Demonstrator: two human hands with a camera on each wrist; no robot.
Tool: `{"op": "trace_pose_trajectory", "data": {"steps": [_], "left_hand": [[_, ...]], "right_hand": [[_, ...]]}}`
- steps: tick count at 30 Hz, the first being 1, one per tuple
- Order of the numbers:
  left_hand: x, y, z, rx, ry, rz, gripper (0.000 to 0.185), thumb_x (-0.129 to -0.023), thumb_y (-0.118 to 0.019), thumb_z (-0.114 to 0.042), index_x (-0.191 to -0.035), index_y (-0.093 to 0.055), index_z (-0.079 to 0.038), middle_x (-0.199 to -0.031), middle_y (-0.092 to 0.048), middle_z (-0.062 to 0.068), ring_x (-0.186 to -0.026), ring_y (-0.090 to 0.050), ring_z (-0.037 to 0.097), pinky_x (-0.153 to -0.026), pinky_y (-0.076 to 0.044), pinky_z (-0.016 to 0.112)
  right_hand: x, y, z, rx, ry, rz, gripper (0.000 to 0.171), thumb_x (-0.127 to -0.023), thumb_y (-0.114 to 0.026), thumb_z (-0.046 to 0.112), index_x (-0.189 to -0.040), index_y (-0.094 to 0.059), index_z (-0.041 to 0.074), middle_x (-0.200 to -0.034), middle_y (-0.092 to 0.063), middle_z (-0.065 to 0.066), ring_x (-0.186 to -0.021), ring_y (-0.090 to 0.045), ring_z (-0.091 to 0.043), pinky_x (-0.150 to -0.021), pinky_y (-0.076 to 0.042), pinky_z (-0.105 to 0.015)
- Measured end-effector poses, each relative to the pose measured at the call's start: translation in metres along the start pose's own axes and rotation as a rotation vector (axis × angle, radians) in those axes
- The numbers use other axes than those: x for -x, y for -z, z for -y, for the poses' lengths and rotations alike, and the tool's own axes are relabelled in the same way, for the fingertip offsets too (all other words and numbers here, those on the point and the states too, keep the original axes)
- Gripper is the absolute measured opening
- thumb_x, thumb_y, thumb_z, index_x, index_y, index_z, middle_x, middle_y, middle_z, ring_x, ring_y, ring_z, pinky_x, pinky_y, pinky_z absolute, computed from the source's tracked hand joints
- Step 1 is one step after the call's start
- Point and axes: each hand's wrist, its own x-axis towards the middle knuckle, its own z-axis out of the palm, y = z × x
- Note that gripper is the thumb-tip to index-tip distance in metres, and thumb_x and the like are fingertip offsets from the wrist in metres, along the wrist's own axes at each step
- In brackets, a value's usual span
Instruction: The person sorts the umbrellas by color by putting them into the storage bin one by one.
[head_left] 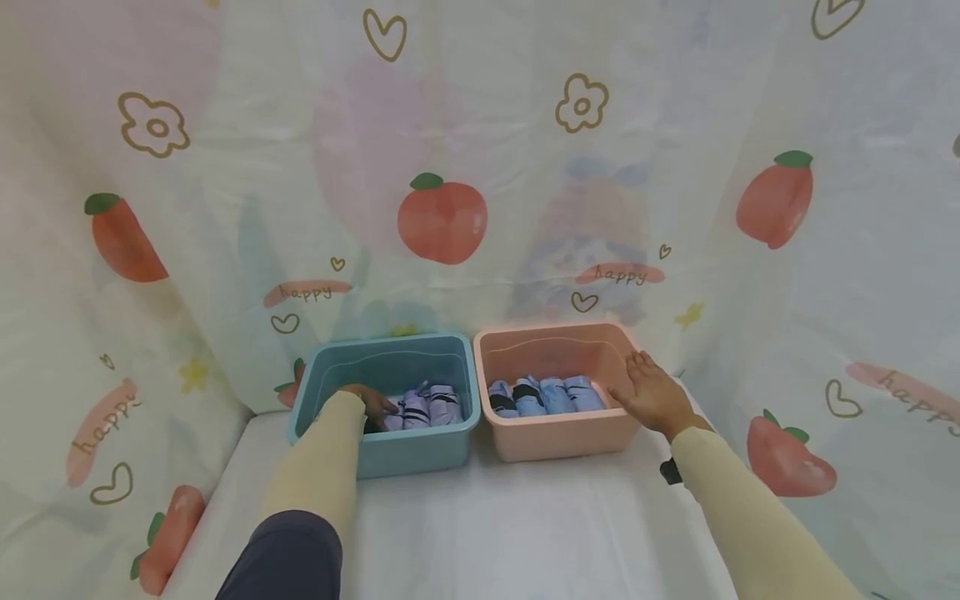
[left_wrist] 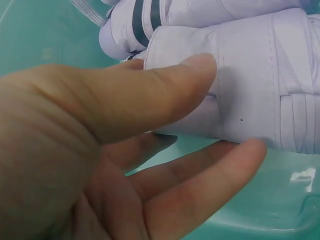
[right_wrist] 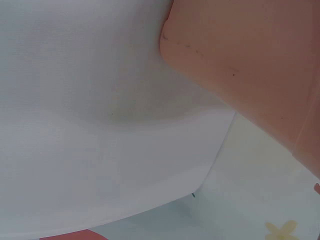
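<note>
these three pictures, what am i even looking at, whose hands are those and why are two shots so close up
No machine here: a person works with two bare hands, wearing one camera on the head and one on each wrist.

The wide picture is from the head camera. It shows a white table with a teal bin and a pink bin side by side, each holding rolled-up pale fabric bundles, some with dark stripes.

The left wrist picture is a close-up inside the teal bin: the left hand has thumb and fingers around a white fabric roll, just closing on it.

The right wrist picture looks past the pink bin's outer wall to the table. In the head view the right hand rests flat on that bin's rim, holding nothing.
</note>
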Motion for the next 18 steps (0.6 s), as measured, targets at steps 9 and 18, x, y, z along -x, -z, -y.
{"op": "trace_pose_trajectory", "data": {"steps": [9,18], "left_hand": [[0.002,0.002,0.0,0.001,0.019,-0.038,0.06,-0.092,-0.068,-0.018,-0.148,-0.045,-0.012,-0.15,-0.039,0.014,-0.141,-0.028,0.034,-0.109,-0.03,0.048],[0.027,0.032,-0.02,0.022,-0.003,-0.214,0.06,-0.093,-0.069,-0.025,-0.147,-0.045,-0.014,-0.141,-0.049,0.015,-0.104,-0.063,0.031,-0.082,-0.052,0.044]], "right_hand": [[-0.002,0.0,0.003,0.012,0.02,-0.008,0.096,-0.096,-0.028,0.066,-0.148,-0.019,-0.014,-0.156,-0.015,-0.029,-0.144,-0.007,-0.043,-0.114,-0.01,-0.054],[0.0,0.002,0.005,0.021,0.014,0.006,0.099,-0.096,-0.028,0.067,-0.147,-0.018,-0.016,-0.155,-0.013,-0.031,-0.143,-0.007,-0.045,-0.113,-0.01,-0.055]]}}
